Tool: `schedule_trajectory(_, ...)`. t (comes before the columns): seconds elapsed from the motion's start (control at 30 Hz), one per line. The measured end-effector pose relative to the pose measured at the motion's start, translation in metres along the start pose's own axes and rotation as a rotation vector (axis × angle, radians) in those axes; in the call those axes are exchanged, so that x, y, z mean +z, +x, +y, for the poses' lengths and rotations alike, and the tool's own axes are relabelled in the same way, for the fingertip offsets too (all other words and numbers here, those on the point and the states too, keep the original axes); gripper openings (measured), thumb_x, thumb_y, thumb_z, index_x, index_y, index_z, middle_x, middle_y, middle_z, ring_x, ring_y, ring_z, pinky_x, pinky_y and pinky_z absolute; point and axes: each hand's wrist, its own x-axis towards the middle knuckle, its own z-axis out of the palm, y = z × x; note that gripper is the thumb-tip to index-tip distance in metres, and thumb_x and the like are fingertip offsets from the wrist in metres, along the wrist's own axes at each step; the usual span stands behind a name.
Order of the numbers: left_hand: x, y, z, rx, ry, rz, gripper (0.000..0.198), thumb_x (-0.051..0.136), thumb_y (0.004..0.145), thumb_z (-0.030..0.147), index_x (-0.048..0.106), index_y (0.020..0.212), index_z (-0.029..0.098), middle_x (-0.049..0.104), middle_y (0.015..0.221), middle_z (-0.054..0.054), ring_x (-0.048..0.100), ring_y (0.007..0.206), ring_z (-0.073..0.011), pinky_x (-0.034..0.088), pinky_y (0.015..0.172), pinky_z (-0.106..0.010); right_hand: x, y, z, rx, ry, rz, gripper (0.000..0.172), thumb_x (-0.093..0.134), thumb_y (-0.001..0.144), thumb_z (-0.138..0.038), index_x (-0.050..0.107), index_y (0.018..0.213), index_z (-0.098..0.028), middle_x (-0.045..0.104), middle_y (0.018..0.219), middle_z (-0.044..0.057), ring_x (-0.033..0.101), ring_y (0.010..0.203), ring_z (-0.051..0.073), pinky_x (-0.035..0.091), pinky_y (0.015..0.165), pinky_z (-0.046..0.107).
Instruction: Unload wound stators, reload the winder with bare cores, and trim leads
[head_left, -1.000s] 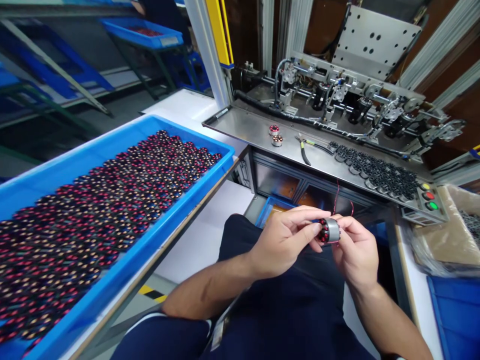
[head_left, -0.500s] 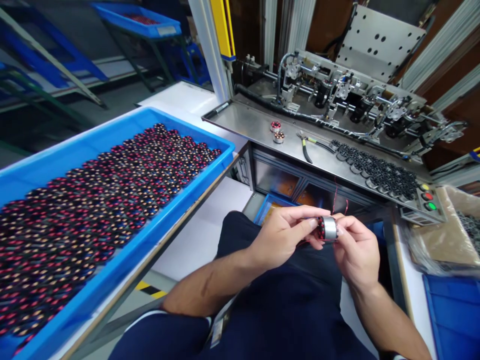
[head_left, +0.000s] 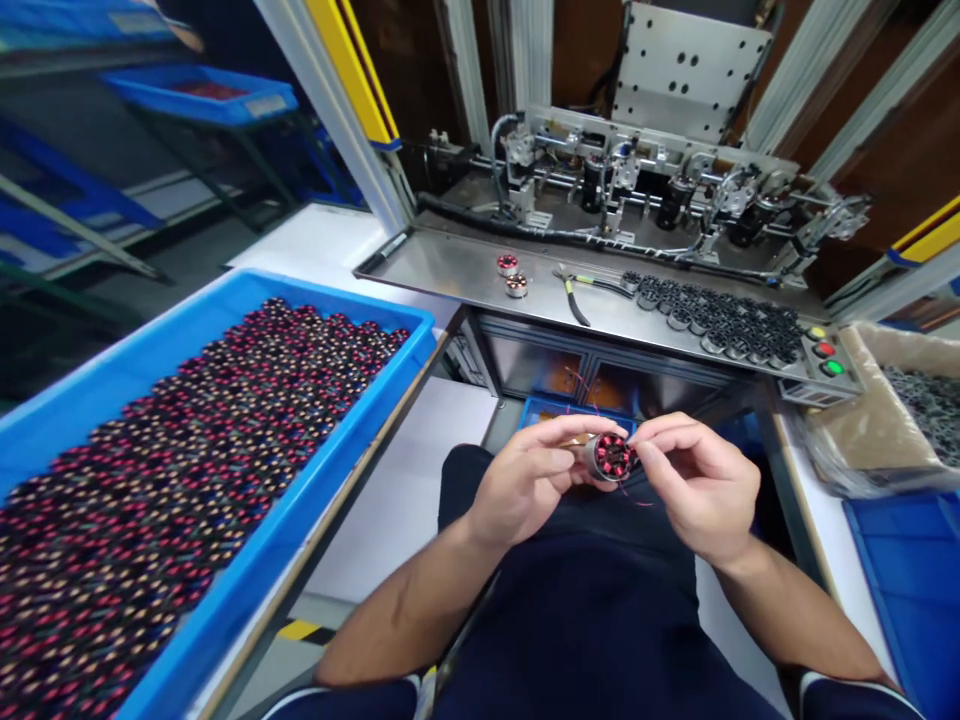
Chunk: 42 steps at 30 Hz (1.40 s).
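Observation:
A round metal-rimmed stator (head_left: 612, 457) with red windings is held above my lap, its wound face turned toward the right and up. My left hand (head_left: 525, 475) is closed around its left side. The fingertips of my right hand (head_left: 701, 480) are pinched at its right edge; whether they grip the rim or a wire there is too small to tell. Thin red wires stick out above and below the stator. Beyond, on the metal ledge, lie two wound stators (head_left: 516, 286) and cutters with black and green handles (head_left: 576, 300).
A blue tray (head_left: 420, 345) full of wound stators stands at the left. Dark unwound cores (head_left: 720, 315) line the ledge, before a winding machine (head_left: 645, 190). At the right are a button box (head_left: 829, 365), a lined carton (head_left: 847, 430) and a blue bin (head_left: 911, 580).
The stator has turned so its red-wound face shows, and it has shifted left. My left hand now wraps its side, while my right fingers have moved to its edge. The camera view has shifted.

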Motion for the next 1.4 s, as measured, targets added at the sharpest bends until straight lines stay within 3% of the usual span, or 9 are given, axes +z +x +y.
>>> schedule_trajectory(0.2,0.002,0.005,-0.004,0.145,0.226,-0.041,0.043,0.090,0.058,0.011,0.075,0.097,0.021,0.074,0.101,-0.006,0.070,0.087,-0.0163,0.059,0.078,-0.027,-0.006,0.000,-0.003,-0.086,-0.045,-0.027,0.014,0.068,0.084,-0.007,0.067,0.078,-0.020,0.072,0.078,0.005,0.068,0.069,0.017,0.055,0.063,0.031)
schedule_trajectory(0.3,0.007,0.008,-0.007,0.204,0.274,-0.037,0.036,0.088,0.061,0.007,0.072,0.091,0.020,0.072,0.100,-0.004,0.069,0.093,-0.0164,0.059,0.081,-0.026,-0.007,-0.004,-0.004,-0.066,0.010,-0.014,0.014,0.067,0.085,-0.007,0.066,0.078,-0.020,0.071,0.079,0.005,0.067,0.068,0.016,0.055,0.062,0.031)
schedule_trajectory(0.53,0.009,0.008,-0.010,0.277,0.416,0.012,0.035,0.087,0.067,0.016,0.076,0.101,0.021,0.072,0.108,-0.009,0.071,0.096,-0.0199,0.061,0.083,-0.028,-0.002,-0.007,0.000,0.079,0.150,0.106,0.015,0.067,0.087,-0.013,0.065,0.074,-0.020,0.069,0.077,0.003,0.065,0.071,0.015,0.054,0.065,0.029)
schedule_trajectory(0.73,0.008,0.008,-0.010,0.436,0.486,0.073,0.040,0.086,0.066,0.008,0.076,0.102,0.024,0.071,0.109,-0.006,0.072,0.100,-0.0206,0.062,0.080,-0.027,-0.002,-0.004,0.007,0.127,0.246,0.073,0.006,0.073,0.088,-0.026,0.069,0.086,-0.020,0.069,0.086,0.004,0.065,0.081,0.017,0.053,0.075,0.031)
schedule_trajectory(0.83,0.007,0.007,-0.009,0.466,0.524,0.146,0.039,0.086,0.068,0.012,0.075,0.104,0.022,0.070,0.112,-0.007,0.075,0.088,-0.0186,0.063,0.074,-0.026,-0.002,-0.008,0.010,0.165,0.353,0.086,0.028,0.078,0.082,-0.040,0.069,0.100,-0.021,0.066,0.091,0.005,0.064,0.082,0.018,0.054,0.075,0.031)
schedule_trajectory(1.0,0.008,0.008,-0.007,0.537,0.557,0.228,0.038,0.090,0.064,0.016,0.075,0.099,0.020,0.075,0.105,-0.007,0.075,0.091,-0.0204,0.064,0.079,-0.030,0.005,-0.011,0.006,0.210,0.331,-0.010,0.020,0.074,0.086,-0.039,0.067,0.083,-0.020,0.064,0.077,0.002,0.061,0.072,0.015,0.052,0.068,0.029)
schedule_trajectory(1.1,0.008,0.009,-0.007,0.552,0.570,0.234,0.039,0.091,0.063,0.017,0.075,0.099,0.019,0.077,0.103,-0.008,0.076,0.088,-0.0197,0.065,0.079,-0.029,0.007,-0.009,0.004,0.202,0.288,0.013,0.022,0.069,0.090,-0.035,0.066,0.075,-0.020,0.064,0.073,0.002,0.060,0.070,0.015,0.050,0.065,0.029)
schedule_trajectory(1.23,0.009,0.006,-0.009,0.540,0.592,0.224,0.041,0.090,0.066,0.018,0.074,0.103,0.019,0.078,0.104,-0.008,0.076,0.090,-0.0206,0.065,0.078,-0.029,0.007,-0.009,0.005,0.265,0.302,0.044,0.023,0.069,0.091,-0.034,0.065,0.073,-0.019,0.063,0.070,0.001,0.058,0.066,0.014,0.048,0.061,0.027)
schedule_trajectory(1.4,0.014,0.002,-0.008,0.585,0.629,0.212,0.037,0.086,0.069,0.015,0.074,0.104,0.020,0.079,0.105,-0.008,0.076,0.095,-0.0210,0.064,0.078,-0.027,0.007,-0.008,0.003,0.337,0.397,-0.047,0.022,0.069,0.090,-0.037,0.067,0.077,-0.019,0.063,0.072,0.001,0.058,0.064,0.013,0.050,0.059,0.027)
